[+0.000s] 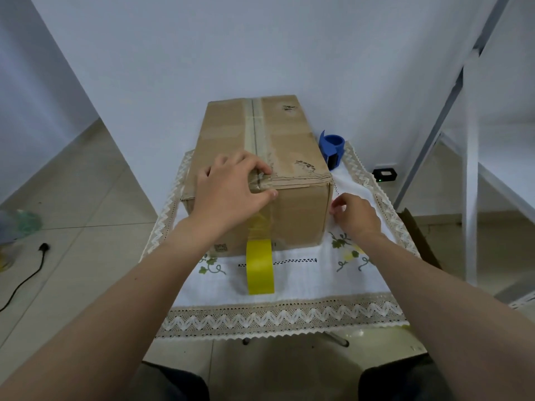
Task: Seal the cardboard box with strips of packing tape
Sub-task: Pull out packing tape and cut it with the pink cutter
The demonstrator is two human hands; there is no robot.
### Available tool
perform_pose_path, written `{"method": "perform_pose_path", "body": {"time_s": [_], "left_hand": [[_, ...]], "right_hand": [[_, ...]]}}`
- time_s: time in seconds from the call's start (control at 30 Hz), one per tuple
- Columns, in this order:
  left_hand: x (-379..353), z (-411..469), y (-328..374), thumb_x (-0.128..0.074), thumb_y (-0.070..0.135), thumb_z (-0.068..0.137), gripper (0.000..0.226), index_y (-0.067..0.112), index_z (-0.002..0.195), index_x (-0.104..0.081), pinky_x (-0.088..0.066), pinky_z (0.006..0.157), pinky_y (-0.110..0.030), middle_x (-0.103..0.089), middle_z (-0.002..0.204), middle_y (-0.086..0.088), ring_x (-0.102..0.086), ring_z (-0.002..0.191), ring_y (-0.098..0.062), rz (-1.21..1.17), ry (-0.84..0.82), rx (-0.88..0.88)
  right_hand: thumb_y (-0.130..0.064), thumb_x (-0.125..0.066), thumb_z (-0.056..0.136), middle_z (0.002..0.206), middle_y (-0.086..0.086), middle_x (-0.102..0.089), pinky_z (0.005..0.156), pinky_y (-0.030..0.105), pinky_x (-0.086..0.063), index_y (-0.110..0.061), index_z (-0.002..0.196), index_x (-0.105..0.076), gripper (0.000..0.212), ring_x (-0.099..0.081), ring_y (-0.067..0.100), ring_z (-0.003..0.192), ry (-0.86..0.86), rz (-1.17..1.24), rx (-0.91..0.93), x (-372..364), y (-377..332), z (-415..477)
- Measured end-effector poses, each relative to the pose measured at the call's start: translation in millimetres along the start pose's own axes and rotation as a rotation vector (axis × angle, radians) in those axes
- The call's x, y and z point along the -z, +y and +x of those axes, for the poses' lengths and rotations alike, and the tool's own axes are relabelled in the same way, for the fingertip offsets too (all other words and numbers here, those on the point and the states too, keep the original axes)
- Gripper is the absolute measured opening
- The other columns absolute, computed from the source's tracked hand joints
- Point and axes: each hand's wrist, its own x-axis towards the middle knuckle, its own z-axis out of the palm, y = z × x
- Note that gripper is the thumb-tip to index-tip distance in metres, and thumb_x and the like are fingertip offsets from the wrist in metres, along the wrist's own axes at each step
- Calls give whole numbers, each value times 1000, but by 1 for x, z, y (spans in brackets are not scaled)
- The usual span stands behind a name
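Note:
A closed brown cardboard box point(292, 146) stands on a small table covered by a white lace-edged cloth point(304, 285). Clear tape runs along its top centre seam and down the near face. A yellow roll of packing tape point(259, 266) rests on the cloth against the box's near face, its strip still joined to the box. My left hand point(231, 192) presses the tape over the near top edge, fingers on top and thumb on the front face. My right hand point(356, 215) hovers beside the box's right near corner, fingers loosely curled, holding nothing that I can see.
A blue tape dispenser point(332, 149) sits on the cloth right of the box. A black device with a green light point(384, 175) lies on the floor behind. A black cable point(26, 279) runs over the tiles at left. White stair rails point(469, 169) rise at right.

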Motion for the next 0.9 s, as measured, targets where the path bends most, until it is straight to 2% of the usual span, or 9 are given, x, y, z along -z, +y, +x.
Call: {"method": "perform_pose_path", "body": {"time_s": [0.13,0.23,0.33,0.4,0.53,0.63,0.7,0.83,0.9], "left_hand": [[2,-3,2,-71,60,83,35,44,113,-64,-31,107,-44,-57,129,20,-46,129,-17,-12,-20,5],[5,-5,4,-66,62,87,34,43,116,-64,-32,109,-46,-58,130,17,-47,130,-18,-17,-37,-5],[10,-10,6,-38,72,93,53,36,119,-67,-35,111,-51,-61,130,11,-50,129,-20,-94,-75,-14],[11,-16,4,-24,71,94,66,30,118,-70,-39,110,-54,-64,126,7,-53,126,-21,-180,-82,-35],[10,-34,-1,-31,57,99,57,23,112,-74,-48,99,-48,-71,113,6,-57,117,-19,-271,17,-74],[10,-45,0,-39,48,101,46,22,102,-77,-50,93,-44,-74,102,9,-62,109,-21,-322,163,-48],[10,-51,2,-45,40,103,36,24,98,-77,-53,90,-43,-74,94,14,-66,102,-17,-396,223,-30],[9,-60,15,-55,22,103,28,36,87,-72,-53,76,-26,-76,81,13,-69,87,-2,-650,128,137],[6,-63,18,-56,12,103,28,29,88,-73,-50,66,-17,-75,76,9,-69,75,6,-823,82,233]], "right_hand": [[-42,-53,102,107,-3,-68,74,37,-50,-31,121,-59,23,-65,25,93,-43,9,21,0,1,-6],[-44,-57,101,97,2,-73,75,37,-56,-24,110,-73,27,-67,27,88,-84,-12,9,1,-1,-14],[-37,-69,96,86,14,-76,75,39,-58,-9,100,-79,30,-67,27,73,-115,209,-64,4,2,-22],[-28,-76,93,87,10,-74,76,41,-58,-8,108,-77,26,-64,25,69,-105,444,-153,13,2,-32],[-26,-71,96,99,4,-70,71,39,-61,-12,124,-67,31,-65,20,75,55,827,-213,38,-13,-62],[-25,-69,96,78,3,-65,55,33,-52,-26,109,-71,13,-56,16,60,191,979,-120,53,-27,-86],[-19,-67,97,67,6,-68,48,35,-48,-30,104,-71,14,-50,20,46,186,1085,-30,61,-35,-103],[-8,-67,97,103,8,-80,61,40,-63,-22,114,-70,22,-65,29,52,40,1163,198,68,-48,-130],[-2,-66,97,111,8,-79,61,40,-64,-21,114,-69,25,-73,29,60,-21,1187,269,66,-54,-135]]}}
